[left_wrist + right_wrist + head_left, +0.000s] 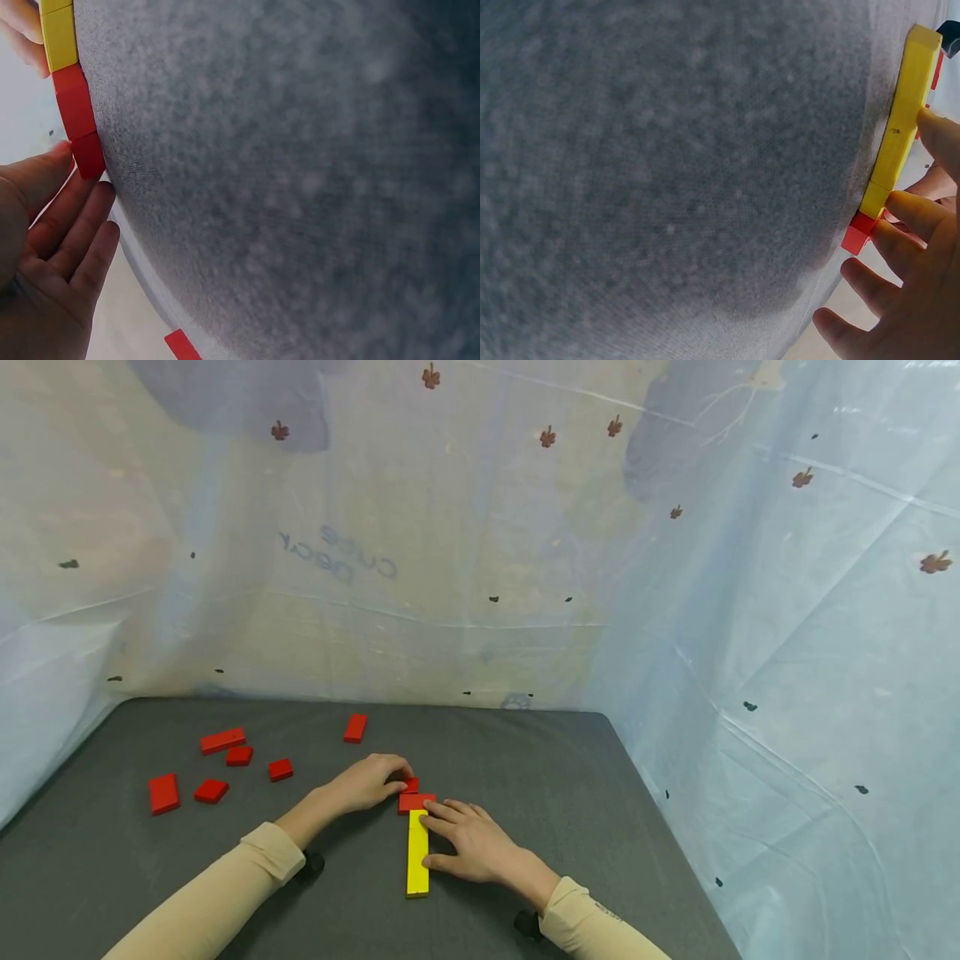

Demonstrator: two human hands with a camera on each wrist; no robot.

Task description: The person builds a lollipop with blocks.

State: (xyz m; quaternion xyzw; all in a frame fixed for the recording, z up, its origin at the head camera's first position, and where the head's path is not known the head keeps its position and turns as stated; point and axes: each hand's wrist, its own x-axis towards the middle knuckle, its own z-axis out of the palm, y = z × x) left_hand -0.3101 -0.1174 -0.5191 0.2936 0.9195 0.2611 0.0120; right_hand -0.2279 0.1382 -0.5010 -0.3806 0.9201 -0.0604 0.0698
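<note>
A row lies on the dark table top: a long yellow block (417,860) nearest, then a red block (408,804) set crosswise at its far end, then a smaller red block (412,785). My left hand (369,782) pinches the smaller red block between thumb and curled index finger; its other fingers extend past the end of the row in the left wrist view. Along the row's right side lies my right hand (476,845), fingers spread and fairly straight. Its thumb and index finger touch the yellow block, and its middle finger (894,244) reaches the crosswise red block.
Several loose red blocks lie at the left of the table, among them a long one (222,741), a rectangular one (164,794) and a small one (281,769). Another red block (356,728) is near the far edge. Translucent sheeting (480,527) surrounds the table (600,793).
</note>
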